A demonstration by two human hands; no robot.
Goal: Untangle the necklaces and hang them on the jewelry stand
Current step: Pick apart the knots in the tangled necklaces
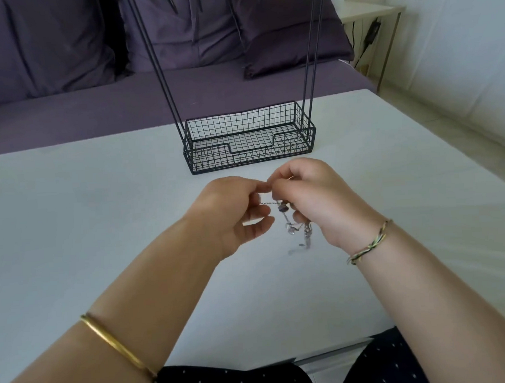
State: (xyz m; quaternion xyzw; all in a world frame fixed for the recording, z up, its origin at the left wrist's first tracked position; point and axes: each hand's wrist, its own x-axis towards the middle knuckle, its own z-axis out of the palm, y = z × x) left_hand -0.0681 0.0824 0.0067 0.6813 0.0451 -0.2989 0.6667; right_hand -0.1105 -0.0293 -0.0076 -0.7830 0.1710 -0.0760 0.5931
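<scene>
You have soft, even daylight, brightest to the right of your fingers (pixel 276 187). The pale counter (pixel 100 205) shows only faint shadow beneath them. The necklace (pixel 289 227) dangling below them is blurred. Beyond them, the stand's rods (pixel 308 71) splay from wide-angle distortion.

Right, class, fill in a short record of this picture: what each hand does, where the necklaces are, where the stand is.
left hand: pinches a thin chain of the necklaces
right hand: grips the bunched necklaces, beads dangling below
necklaces: tangled, held above the table
stand: upright on the table, beyond the hands; top out of frame
hung so far: cannot tell
</scene>
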